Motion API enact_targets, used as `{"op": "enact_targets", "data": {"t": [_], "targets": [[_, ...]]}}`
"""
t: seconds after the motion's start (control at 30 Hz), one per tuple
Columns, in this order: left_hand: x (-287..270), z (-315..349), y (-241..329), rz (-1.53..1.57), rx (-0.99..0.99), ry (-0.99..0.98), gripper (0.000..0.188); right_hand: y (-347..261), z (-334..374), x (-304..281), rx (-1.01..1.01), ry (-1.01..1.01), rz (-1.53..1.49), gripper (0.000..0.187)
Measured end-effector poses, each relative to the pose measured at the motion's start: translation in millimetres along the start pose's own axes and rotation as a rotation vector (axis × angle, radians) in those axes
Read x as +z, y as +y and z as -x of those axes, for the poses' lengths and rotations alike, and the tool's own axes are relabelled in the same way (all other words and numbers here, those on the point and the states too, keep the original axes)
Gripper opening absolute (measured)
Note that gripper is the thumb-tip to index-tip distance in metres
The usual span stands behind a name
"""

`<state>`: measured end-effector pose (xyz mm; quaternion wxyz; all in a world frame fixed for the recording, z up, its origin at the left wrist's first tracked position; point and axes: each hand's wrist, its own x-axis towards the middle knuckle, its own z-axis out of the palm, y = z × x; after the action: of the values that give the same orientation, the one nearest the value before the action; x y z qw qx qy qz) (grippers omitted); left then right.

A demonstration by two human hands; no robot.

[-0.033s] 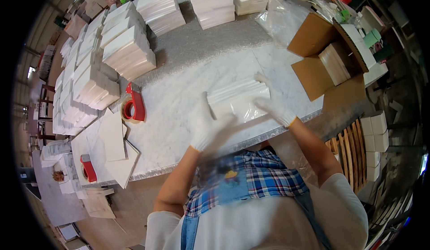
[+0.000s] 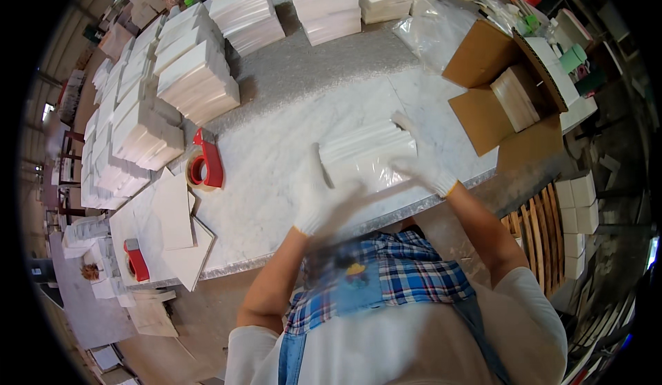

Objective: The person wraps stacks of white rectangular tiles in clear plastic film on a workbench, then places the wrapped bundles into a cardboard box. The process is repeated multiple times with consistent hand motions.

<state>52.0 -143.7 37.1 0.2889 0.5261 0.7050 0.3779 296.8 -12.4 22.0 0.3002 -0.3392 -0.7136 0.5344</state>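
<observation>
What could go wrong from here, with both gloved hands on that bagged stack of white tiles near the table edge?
1. The stack of white tiles in clear plastic film lies near the marble table's front edge; a pull might slide it off.
2. The left gloved hand is motion-blurred; the slick film may slip.
3. The right gloved hand covers only one corner, so tiles could fan apart.

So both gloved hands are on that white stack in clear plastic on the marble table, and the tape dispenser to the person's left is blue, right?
Not quite: the tape dispenser is red, as the head view shows. The rest holds: the left hand and right hand, both gloved, are on the white stack in clear plastic on the marble table.
</observation>
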Motion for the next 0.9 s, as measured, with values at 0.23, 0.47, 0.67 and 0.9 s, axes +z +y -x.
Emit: {"op": "enact_targets", "data": {"t": [0.23,0.47,0.67,0.9], "targets": [[1,-2,-10,0.045,0.088,-0.123,0.139,0,9,-6,0.039,-0.161,0.3,0.136],[0,15,37,0.488,-0.016,-0.103,0.139,17,10,9,0.127,-0.012,-0.351,0.102],[15,12,-14,0.046,0.206,-0.007,0.125,23,23,19,0.015,0.045,-0.346,0.067],[9,20,51,0.372,-0.033,-0.003,0.125,21,24,9,-0.133,0.025,0.051,0.068]]}}
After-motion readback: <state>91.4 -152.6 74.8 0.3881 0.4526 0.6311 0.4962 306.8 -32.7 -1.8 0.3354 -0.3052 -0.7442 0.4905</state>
